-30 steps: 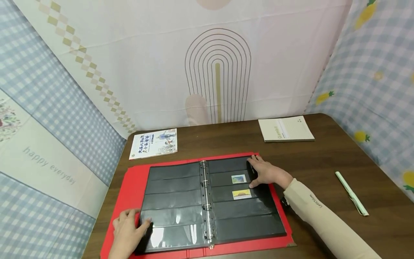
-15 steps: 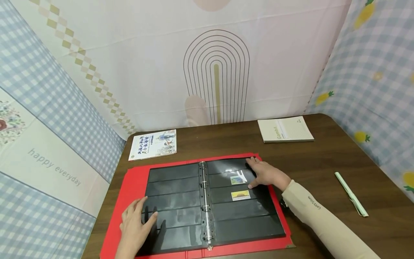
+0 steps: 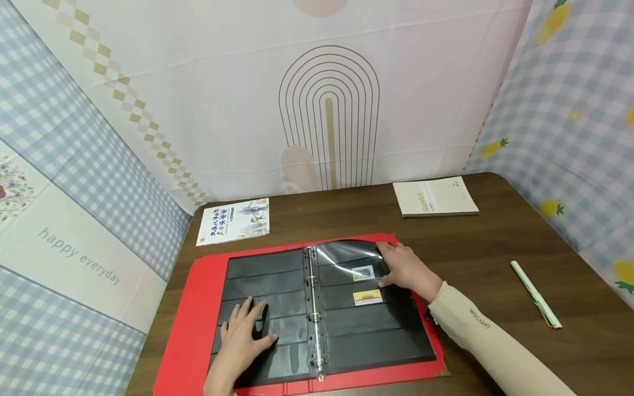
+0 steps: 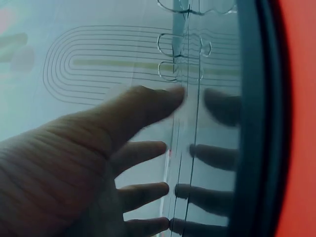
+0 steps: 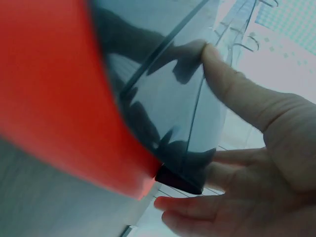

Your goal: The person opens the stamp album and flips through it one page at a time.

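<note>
A red ring binder stamp album (image 3: 198, 291) lies spread on the table, with black pocket pages on both sides of its metal rings (image 3: 314, 308). Two stamps sit in the right page (image 3: 376, 344): a blue-green stamp (image 3: 364, 273) above a yellow stamp (image 3: 368, 297). At that page's upper outer corner, my right hand (image 3: 406, 267) pinches the sheet, thumb on top and fingers behind the edge; the sheet bows up there. My left hand (image 3: 242, 338), fingers spread and fairly straight, is low over the left page (image 3: 267, 264), its fingertips close to their reflections in the left wrist view.
Behind the album, a picture booklet (image 3: 234, 221) lies at the back left and a cream notebook (image 3: 436, 197) at the back right. To the right is a pale green pen (image 3: 536, 294). Patterned cloths hang around the brown table (image 3: 485, 242).
My left hand has moved right from the album's left edge onto the left page. The right hand stays at the corner, where the right page now bows upward with a curved glare.
</note>
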The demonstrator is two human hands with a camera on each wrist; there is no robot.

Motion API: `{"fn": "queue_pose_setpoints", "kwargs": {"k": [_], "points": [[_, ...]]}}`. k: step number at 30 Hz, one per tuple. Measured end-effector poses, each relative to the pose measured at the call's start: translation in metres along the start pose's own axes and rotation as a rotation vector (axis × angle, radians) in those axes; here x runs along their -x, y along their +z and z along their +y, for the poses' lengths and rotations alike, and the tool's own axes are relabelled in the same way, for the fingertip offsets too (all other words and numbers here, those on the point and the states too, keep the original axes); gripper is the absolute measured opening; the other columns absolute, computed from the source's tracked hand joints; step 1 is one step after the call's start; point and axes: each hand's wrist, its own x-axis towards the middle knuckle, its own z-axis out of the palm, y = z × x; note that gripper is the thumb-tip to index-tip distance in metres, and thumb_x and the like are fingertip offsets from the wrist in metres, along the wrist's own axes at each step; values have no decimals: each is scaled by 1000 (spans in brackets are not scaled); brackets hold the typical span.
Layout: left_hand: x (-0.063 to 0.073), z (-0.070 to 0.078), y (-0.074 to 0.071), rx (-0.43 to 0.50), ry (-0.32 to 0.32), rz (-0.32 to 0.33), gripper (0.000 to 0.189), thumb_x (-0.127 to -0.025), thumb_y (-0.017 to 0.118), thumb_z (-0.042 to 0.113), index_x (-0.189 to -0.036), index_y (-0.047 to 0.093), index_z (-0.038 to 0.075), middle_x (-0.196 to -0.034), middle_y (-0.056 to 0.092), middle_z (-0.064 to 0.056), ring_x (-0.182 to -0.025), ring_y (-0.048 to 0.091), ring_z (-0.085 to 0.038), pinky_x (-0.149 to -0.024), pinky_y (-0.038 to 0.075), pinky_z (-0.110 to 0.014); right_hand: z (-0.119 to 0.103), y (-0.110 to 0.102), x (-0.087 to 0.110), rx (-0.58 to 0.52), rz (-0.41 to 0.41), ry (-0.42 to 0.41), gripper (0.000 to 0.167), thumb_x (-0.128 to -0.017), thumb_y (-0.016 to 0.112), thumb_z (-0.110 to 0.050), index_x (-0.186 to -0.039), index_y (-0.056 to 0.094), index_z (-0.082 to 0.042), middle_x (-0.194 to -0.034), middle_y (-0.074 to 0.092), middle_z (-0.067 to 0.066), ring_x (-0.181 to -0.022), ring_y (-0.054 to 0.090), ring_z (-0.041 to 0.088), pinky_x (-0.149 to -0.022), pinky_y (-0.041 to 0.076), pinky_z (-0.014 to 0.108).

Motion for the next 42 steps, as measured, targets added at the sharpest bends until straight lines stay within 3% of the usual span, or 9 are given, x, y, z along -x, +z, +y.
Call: {"fn": "queue_pose_setpoints", "kwargs": {"k": [7, 15, 21, 26, 29, 32, 34, 37, 42], "points": [[-4, 5, 2, -9, -30, -14, 75, -76, 90, 26, -142, 58, 9, -156, 34, -29, -143, 20, -58, -101, 17, -82, -5, 6, 4, 34, 104, 10, 102, -69, 95, -18, -147, 37, 13, -138, 55, 32, -117, 59, 47, -95, 40, 69], [-5, 7, 2, -2, -47, -15, 73, -75, 91, 25, -139, 61, 8, -155, 35, -29, -142, 20, -58, -101, 17, -82, -6, 7, 8, -107, 105, 103, 111, -72, 93, -12, -156, 23, 8, -154, 35, 33, -126, 45, 59, -102, 36, 68], [-5, 7, 1, 9, -44, -8, 73, -74, 91, 25, -138, 61, 8, -155, 36, -29, -142, 21, -59, -100, 17, -83, -4, 7, 12, -179, 139, 54, 110, -71, 90, -3, -156, 23, 7, -159, 24, 33, -134, 40, 54, -107, 33, 66], [-5, 7, 1, 5, -51, -6, 73, -74, 91, 25, -138, 61, 8, -155, 36, -28, -142, 21, -58, -100, 17, -84, -4, 4, 18, -220, 126, 40, 116, -75, 84, 5, -162, 7, -2, -164, 4, 31, -100, 62, 46, -78, 51, 51], [-5, 7, 1, 2, -56, -6, 73, -74, 91, 25, -139, 61, 8, -155, 36, -28, -142, 21, -58, -100, 17, -83, -4, 2, 24, -245, 112, 53, 118, -81, 79, 6, -162, -5, -7, -164, -6, 31, -85, 62, 40, -64, 48, 42], [-5, 7, 2, 1, -57, -4, 73, -74, 91, 25, -138, 61, 8, -155, 36, -28, -142, 21, -58, -100, 17, -83, -6, -1, 31, -272, 120, 55, 114, -84, 76, 5, -161, -8, -4, -163, -6, 33, -118, 53, 52, -82, 51, 51], [-5, 6, 2, 2, -55, -2, 73, -74, 91, 25, -138, 62, 8, -155, 36, -28, -142, 21, -58, -100, 17, -83, -7, -2, 35, -296, 126, 50, 110, -86, 75, 3, -159, -7, 3, -162, -3, 34, -141, 27, 54, -102, 40, 59], [-5, 7, 2, 3, -52, 0, 73, -74, 91, 25, -138, 62, 8, -155, 36, -28, -142, 21, -58, -100, 18, -83, -9, -8, 42, -354, 106, 63, 104, -89, 71, 2, -156, -8, 9, -162, -3, 35, -148, 4, 52, -114, 20, 64], [-4, 7, 2, 9, -48, 2, 73, -74, 91, 25, -138, 62, 8, -155, 36, -29, -142, 21, -58, -100, 17, -83, -14, -18, 52, -388, 55, 115, 99, -93, 66, 0, -154, -11, 12, -160, 3, 38, -146, 16, 51, -114, 22, 63]]}}
